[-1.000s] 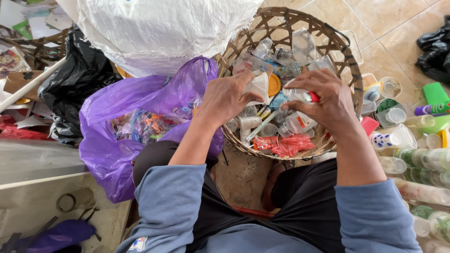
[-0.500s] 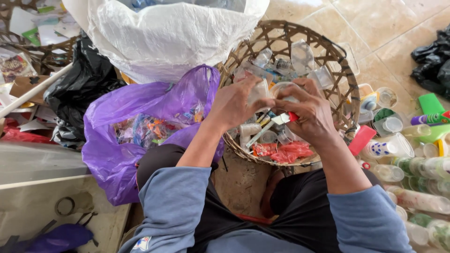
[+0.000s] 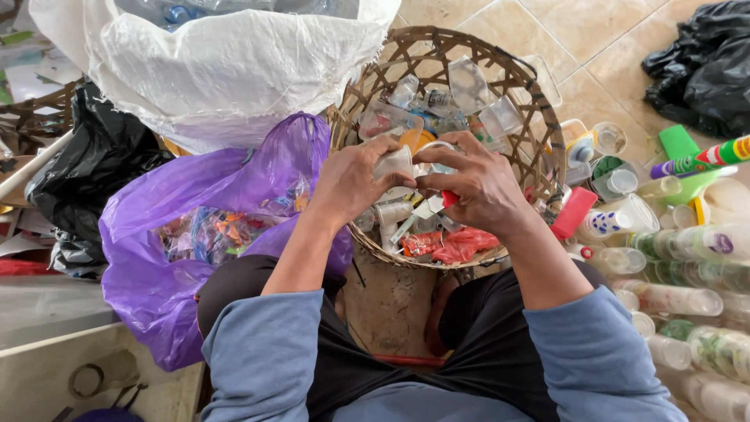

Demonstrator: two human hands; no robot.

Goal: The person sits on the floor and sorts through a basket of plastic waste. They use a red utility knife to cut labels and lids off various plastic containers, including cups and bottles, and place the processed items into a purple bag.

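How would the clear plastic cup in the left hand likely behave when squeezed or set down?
The clear plastic cup looks thin-walled, so it would probably flex or crumple under the left hand. It seems empty, so likely very light. Set on the loose cups in the woven basket, it would probably tip or roll rather than stand.

Purple bag w/ wrappers left, white sack behind, black bags top right.
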